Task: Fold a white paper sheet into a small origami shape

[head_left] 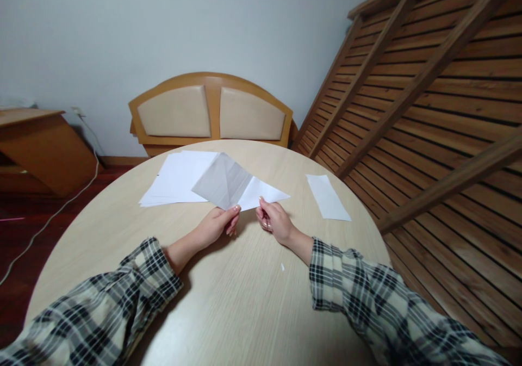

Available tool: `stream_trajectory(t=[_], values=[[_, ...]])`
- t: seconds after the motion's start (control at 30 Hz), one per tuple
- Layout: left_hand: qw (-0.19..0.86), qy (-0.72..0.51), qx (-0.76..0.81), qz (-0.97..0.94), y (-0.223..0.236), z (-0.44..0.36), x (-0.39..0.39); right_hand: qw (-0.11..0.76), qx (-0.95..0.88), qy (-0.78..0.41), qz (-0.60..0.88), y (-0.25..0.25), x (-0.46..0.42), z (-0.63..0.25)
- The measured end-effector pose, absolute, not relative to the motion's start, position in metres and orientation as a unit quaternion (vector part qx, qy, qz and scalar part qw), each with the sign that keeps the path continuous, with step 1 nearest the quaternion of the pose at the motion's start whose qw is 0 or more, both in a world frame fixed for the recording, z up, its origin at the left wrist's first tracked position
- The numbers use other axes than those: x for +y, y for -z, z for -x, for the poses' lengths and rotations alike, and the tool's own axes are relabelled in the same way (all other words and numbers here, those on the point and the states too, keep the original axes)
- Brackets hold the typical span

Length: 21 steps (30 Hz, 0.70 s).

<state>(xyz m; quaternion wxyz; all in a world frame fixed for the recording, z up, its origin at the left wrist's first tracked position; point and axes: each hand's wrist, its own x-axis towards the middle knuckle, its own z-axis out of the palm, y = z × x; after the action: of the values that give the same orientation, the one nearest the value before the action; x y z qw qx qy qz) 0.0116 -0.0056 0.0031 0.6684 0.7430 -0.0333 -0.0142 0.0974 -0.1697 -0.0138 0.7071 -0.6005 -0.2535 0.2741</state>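
A creased sheet of paper is held up over the round table, partly folded, with a shaded face on the left and a bright pointed flap on the right. My left hand pinches its near edge between thumb and fingers. Along the same edge, further right, my right hand is closed on the paper near the bright flap, thumb on top. Behind and left of it lies a stack of white paper, which the held sheet partly covers. The fingers under the sheet are partly hidden.
On the round wooden table, a white paper strip lies at the right and a tiny paper scrap nearer me. A padded headboard stands behind. Wooden slats lean at the right. A cable trails at the left.
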Motion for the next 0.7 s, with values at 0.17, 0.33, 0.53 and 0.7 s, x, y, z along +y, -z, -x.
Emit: stream_trajectory(t=[0.17, 0.33, 0.53, 0.7], values=[[0.680, 0.021, -0.033, -0.732, -0.006, -0.011, -0.006, 0.696, -0.258, -0.266, 0.615, 0.013, -0.171, -0.099], [0.691, 0.030, -0.029, -0.722, -0.006, -0.011, -0.005, 0.707, -0.247, -0.255, 0.611, 0.013, -0.172, -0.101], [0.695, 0.029, -0.026, -0.718, -0.006, -0.011, -0.005, 0.706, -0.239, -0.225, 0.628, 0.014, -0.176, -0.110], [0.701, 0.026, -0.019, -0.713, -0.006, -0.009, -0.004, 0.717, -0.229, -0.196, 0.628, 0.015, -0.180, -0.117]])
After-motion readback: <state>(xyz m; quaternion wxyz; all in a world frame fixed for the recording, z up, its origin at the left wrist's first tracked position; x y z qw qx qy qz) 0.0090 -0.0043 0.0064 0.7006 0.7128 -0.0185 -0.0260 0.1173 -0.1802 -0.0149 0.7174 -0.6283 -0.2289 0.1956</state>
